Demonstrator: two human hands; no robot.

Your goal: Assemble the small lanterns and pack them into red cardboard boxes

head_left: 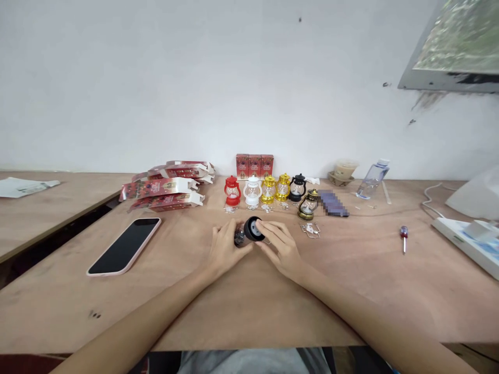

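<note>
A small black lantern (252, 229) lies tilted over between my hands, its round underside turned up toward me. My left hand (226, 248) is closed around its clear body, which the fingers partly hide. Against the base, the fingers of my right hand (281, 246) are bent and grip the edge; what the fingertips touch inside is hard to make out. Just beyond stand a red lantern (232, 192), a white lantern (252, 192), two gold lanterns (268, 191), another black lantern (297, 188) and a bronze lantern (308, 205). Bent wire pieces (311, 229) lie before them.
Flattened red boxes (163, 191) are piled at the back left, and three upright red boxes (254, 166) stand by the wall. A phone (127, 245) lies left. Rightward are a blurred-out item (332, 203), a cup (345, 169), a bottle (373, 179), a screwdriver (404, 238) and a power strip (468, 241).
</note>
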